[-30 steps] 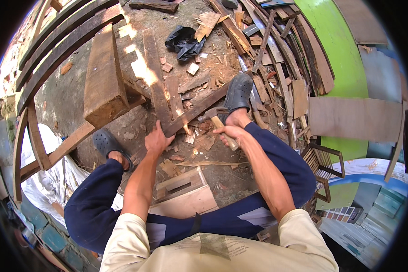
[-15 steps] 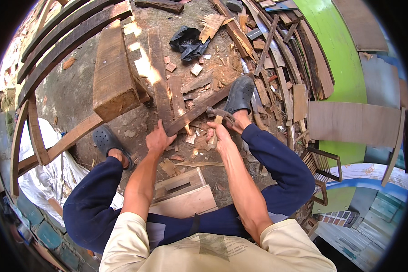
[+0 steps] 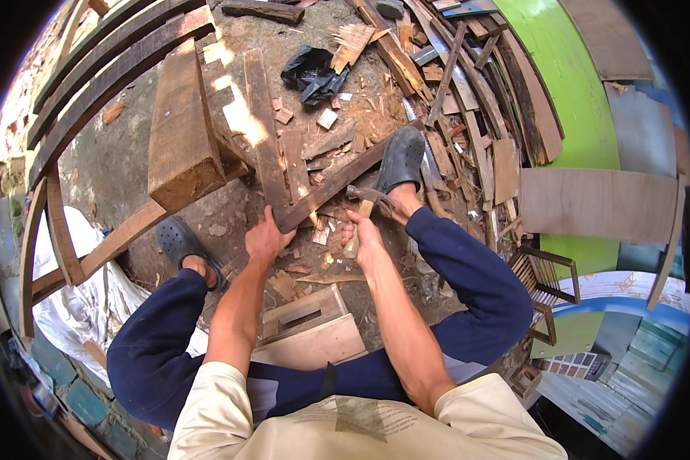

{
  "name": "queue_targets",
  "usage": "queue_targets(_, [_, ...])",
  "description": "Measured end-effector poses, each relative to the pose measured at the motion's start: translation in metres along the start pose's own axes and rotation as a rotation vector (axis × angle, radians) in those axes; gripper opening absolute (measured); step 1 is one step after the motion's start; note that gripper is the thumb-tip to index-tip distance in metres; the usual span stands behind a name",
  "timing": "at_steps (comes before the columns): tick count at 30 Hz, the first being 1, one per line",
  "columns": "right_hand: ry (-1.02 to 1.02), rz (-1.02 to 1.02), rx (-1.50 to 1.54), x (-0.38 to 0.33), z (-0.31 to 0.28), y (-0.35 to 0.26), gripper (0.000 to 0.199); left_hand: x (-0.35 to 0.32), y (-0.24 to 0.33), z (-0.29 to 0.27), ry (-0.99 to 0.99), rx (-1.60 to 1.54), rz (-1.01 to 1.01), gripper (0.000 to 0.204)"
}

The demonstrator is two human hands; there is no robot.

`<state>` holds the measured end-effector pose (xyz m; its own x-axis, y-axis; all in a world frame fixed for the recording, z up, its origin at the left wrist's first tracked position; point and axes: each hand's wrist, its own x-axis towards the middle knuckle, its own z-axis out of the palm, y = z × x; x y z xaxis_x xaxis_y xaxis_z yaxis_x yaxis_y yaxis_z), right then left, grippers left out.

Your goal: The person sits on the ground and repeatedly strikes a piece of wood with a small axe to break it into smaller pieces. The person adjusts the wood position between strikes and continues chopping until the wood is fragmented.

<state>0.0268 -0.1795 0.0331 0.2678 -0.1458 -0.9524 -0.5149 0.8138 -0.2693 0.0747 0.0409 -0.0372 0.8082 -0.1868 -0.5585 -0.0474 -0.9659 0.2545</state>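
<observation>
My left hand is closed around the near corner where two wooden bars meet. One, a long brown bar, runs away from me; the other, a darker bar, slants up to the right, its far part beside or under my right clog. A shorter wood piece lies between them. My right hand grips the pale wooden handle of a claw hammer. The hammer's metal head is up, just right of the slanting bar and apart from the corner. Whether a nail is at the joint is too small to tell.
A thick wooden block rests by a slatted wooden frame at left. Scrap planks pile up at right, near a green board. A black plastic bag lies ahead; a wooden box-like piece is between my legs.
The view has shifted slightly, moving the scene a little left. My left hand keeps its grip on the corner, and the hammer stays raised in nearly the same place.
</observation>
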Motion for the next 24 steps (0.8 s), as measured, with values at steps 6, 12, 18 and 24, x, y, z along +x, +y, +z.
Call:
queue_targets(6, [-0.014,0.043,-0.516,-0.051,-0.008,-0.012,0.019,-0.004,-0.004,0.004,0.008,-0.005,-0.023,0.099])
queue_targets(12, [-0.335,0.342,-0.731,-0.015,0.01,-0.064,0.027,-0.004,0.001,0.001,0.017,-0.015,-0.006,0.099])
queue_targets(18, [-0.504,0.74,-0.89,0.034,0.017,-0.131,0.047,0.0,0.001,0.0,-0.018,-0.006,-0.02,0.1])
queue_targets(24, [-0.56,0.705,-0.984,0.047,0.033,-0.158,0.051,0.001,-0.001,0.002,-0.01,-0.017,-0.016,0.099])
